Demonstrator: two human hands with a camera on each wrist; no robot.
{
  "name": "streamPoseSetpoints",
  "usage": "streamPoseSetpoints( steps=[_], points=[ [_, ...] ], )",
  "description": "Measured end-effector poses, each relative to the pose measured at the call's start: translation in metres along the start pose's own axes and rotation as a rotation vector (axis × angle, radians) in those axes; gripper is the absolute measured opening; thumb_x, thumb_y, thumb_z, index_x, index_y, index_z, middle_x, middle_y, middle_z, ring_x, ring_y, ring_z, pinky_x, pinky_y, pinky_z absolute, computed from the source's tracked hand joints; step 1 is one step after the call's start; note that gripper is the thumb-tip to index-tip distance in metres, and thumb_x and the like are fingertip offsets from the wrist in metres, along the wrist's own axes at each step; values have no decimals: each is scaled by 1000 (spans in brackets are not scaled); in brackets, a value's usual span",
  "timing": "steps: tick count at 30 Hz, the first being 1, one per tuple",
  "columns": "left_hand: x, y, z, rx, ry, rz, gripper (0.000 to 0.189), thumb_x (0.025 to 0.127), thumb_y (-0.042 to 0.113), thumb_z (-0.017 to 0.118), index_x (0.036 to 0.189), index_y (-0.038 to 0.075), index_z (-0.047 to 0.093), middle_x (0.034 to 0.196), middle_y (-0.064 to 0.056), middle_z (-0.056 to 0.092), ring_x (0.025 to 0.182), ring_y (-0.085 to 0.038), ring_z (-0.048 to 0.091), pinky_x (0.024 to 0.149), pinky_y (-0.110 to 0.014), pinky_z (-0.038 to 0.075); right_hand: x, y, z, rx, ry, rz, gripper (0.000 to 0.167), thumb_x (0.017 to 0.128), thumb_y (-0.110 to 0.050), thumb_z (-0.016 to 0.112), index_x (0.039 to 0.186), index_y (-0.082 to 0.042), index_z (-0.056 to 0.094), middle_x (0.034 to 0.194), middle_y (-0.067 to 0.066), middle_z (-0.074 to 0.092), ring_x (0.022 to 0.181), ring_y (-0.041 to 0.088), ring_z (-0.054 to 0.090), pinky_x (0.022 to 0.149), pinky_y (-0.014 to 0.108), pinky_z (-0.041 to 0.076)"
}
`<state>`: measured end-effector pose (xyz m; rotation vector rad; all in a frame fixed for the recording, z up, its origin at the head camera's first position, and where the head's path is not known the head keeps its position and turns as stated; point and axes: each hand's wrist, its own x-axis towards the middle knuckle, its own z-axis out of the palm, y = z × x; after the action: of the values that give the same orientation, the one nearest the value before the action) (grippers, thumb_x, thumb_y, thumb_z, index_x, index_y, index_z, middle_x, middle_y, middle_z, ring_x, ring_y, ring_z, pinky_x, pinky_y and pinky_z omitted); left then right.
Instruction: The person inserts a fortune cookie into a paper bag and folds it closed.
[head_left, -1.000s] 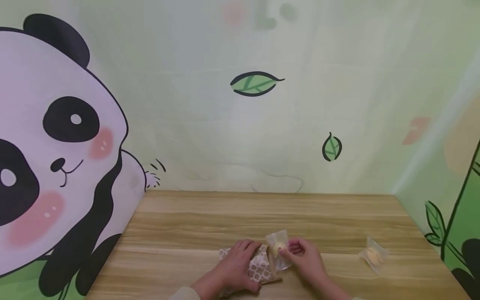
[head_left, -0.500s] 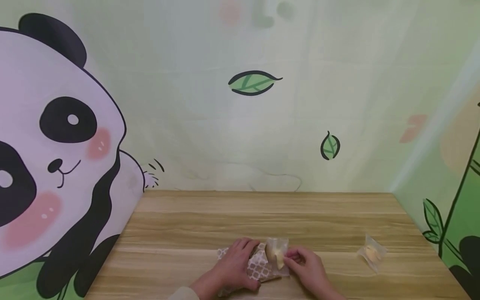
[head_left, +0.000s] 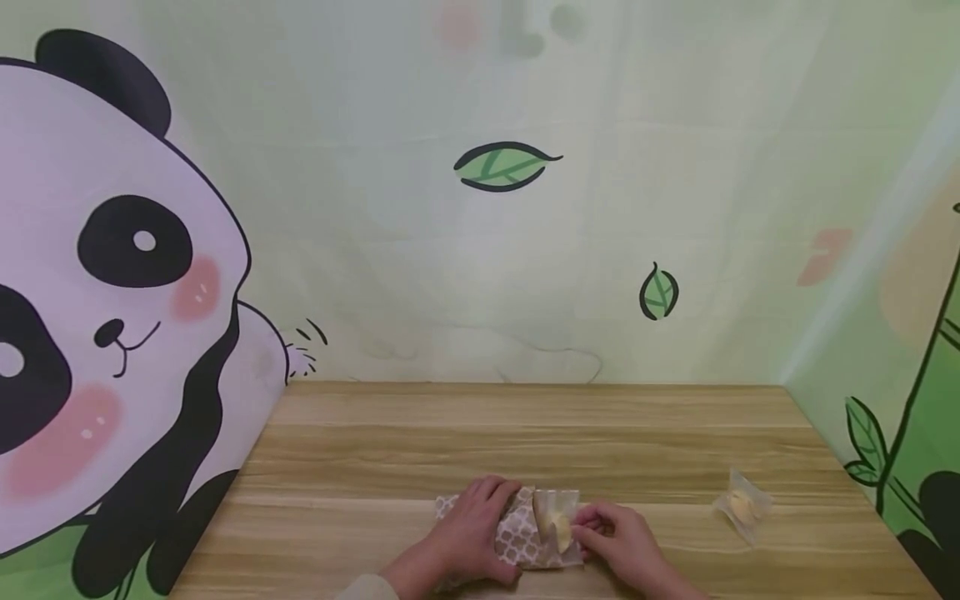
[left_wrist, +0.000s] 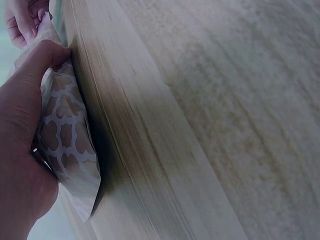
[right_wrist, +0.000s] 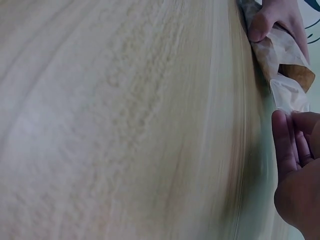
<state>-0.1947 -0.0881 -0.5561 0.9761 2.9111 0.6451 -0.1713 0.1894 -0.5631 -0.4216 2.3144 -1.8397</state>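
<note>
A brown paper bag (head_left: pixel 517 533) with a white lattice print lies on the table, its mouth facing right. My left hand (head_left: pixel 474 532) grips it from above, with the thumb along the near side, as the left wrist view of the bag (left_wrist: pixel 67 130) also shows. A small see-through packet (head_left: pixel 564 533) with a pale yellow piece inside sits partly within the bag's mouth. My right hand (head_left: pixel 618 537) pinches the packet's right edge between thumb and fingers. In the right wrist view, the bag's brown inside (right_wrist: pixel 298 75) shows just behind the packet (right_wrist: pixel 287 95).
A second clear packet (head_left: pixel 742 506) with a pale yellow-orange piece lies to the right on the wood-grain table (head_left: pixel 525 425). Behind the table's far edge stands a printed backdrop (head_left: pixel 420 267) with a panda and leaves.
The packet has come down and straightened from its tilt, and its left part now lies in the bag's mouth. My right hand has lowered with it. The left hand keeps its hold.
</note>
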Motion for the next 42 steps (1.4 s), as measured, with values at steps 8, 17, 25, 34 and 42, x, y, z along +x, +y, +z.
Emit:
streamPoseSetpoints(
  steps=[8,17,25,34,42],
  points=[
    [-1,0,1,7,7,3,110,61,45,92,154,10,47,146,-4,52,134,-24,50,117,-44,44,1,4,-5,29,-27,36,15,98,2,71,104,15,68,91,15,73,74,8,70,68,30,65],
    [-1,1,0,-4,-4,21,109,61,45,92,154,12,47,146,-3,52,134,-24,49,117,-44,44,12,0,-2,36,-95,12,17,97,4,71,106,18,67,90,19,73,72,7,69,67,28,64],
    [-2,0,1,-33,-24,10,112,62,49,93,157,14,45,148,-1,50,136,-22,47,118,-44,44,17,-7,6,13,-111,-44,15,97,3,71,104,16,69,90,18,74,73,6,69,67,28,63],
    [-3,0,0,-57,-26,-8,115,61,48,94,159,13,43,149,-2,52,137,-21,49,118,-42,44,19,-15,16,26,-104,-62,14,98,2,72,104,14,71,92,19,74,74,6,69,67,28,63],
    [-2,-1,1,-44,-12,-4,112,61,48,94,156,16,45,149,0,53,136,-19,50,117,-42,45,21,-15,15,-44,-95,14,15,94,-1,77,104,11,74,89,15,76,72,11,71,66,28,64]
  ],
)
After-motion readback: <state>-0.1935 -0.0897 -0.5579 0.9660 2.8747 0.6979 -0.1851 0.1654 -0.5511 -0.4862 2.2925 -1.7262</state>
